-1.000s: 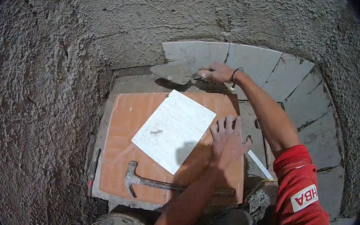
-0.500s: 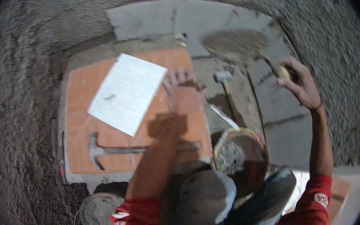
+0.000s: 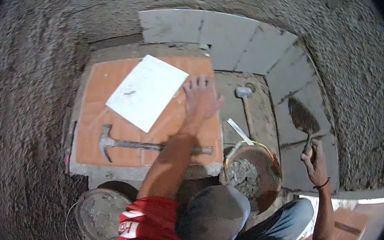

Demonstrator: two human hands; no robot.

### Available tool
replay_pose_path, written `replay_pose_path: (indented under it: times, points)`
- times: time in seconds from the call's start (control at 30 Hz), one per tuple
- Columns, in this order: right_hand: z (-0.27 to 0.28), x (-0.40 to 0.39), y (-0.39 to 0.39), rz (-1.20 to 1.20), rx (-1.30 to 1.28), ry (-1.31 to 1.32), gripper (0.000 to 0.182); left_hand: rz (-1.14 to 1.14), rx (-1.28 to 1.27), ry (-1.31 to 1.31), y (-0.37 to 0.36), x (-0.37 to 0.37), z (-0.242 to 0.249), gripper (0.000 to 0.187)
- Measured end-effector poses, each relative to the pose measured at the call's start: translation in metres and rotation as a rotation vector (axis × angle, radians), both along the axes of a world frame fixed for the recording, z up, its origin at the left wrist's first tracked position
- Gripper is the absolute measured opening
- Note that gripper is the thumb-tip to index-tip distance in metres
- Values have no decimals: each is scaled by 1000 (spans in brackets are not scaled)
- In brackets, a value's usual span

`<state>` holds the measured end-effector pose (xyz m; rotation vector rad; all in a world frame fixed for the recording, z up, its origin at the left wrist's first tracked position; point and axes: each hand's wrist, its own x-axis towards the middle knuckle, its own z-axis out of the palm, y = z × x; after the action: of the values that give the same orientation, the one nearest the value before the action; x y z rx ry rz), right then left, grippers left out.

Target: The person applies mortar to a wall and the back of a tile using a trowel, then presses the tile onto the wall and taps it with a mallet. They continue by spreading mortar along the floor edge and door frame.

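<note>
R hand (image 3: 316,161): closed on trowel (image 3: 303,119) handle, over grey tiles (image 3: 291,80), just beside mortar bucket (image 3: 250,170). Blade loaded w/ mortar, points up-left away from person; long axis approx. vertical in view. Best kept level, else mortar slides off.
L hand (image 3: 200,99): open, flat on orange tile (image 3: 99,97), touching white tile (image 3: 147,91) edge. Hammer (image 3: 128,144) near.

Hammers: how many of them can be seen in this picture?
2. A claw hammer lies on the orange tile, partly under the left forearm. A mallet lies on the grey floor right of that tile. None seems hidden.
</note>
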<state>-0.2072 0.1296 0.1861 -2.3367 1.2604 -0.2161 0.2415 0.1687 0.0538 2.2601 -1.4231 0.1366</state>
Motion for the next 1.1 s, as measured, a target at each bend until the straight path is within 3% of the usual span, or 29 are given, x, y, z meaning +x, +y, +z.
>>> replay_pose_path:
  times: [0.17, 0.23, 0.3, 0.37, 0.4, 0.43, 0.5, 0.63, 0.73, 0.87, 0.93, 0.97, 1.03, 1.07, 1.1]
  points:
    - [5, 118, -37, -11, -14, -138, 46, -46, 2, 72, 4, 2, 11, 72]
    - [43, 204, -25, 22, 487, -312, 39, -49, -7, 58, 3, 2, 8, 70]
    - [30, 264, -42, 103, 1046, -677, 37, -40, -44, 61, 6, 4, 3, 67]
    - [32, 344, -22, 22, 1282, -812, 31, -149, -111, 41, 11, 10, -6, 69]
    - [30, 373, -16, 19, 1329, -757, 30, -121, 238, 175, 20, 4, 37, 69]
    - [25, 398, -15, 17, 1374, -702, 29, -129, -64, 203, -1, 9, -43, 68]
    - [-2, 450, -36, 125, 1358, -567, 26, -183, 185, 199, -13, 14, -34, 70]
    - [-31, 523, -68, 185, 1552, -522, 23, -146, 217, 176, 3, 11, -10, 72]
    - [-38, 555, -84, -61, 1651, -583, 18, -93, 157, 109, 7, 10, 0, 77]
    - [-38, 580, -90, -35, 1685, -542, 18, -86, -16, 37, -6, 11, -44, 75]
    - [-46, 593, -95, -102, 1696, -572, 27, 6, -286, -200, -11, 11, -68, 69]
    - [-49, 597, -96, -105, 1694, -570, 27, 6, -289, -196, -9, 10, -59, 69]
    - [-53, 607, -96, -154, 1714, -595, 28, 9, -140, 116, -5, 8, -32, 62]
    - [-56, 611, -99, -153, 1712, -593, 28, 11, -143, 117, -9, 8, -37, 62]
    - [-59, 614, -101, -131, 1740, -580, 28, -44, -372, 439, -19, 5, -51, 61]
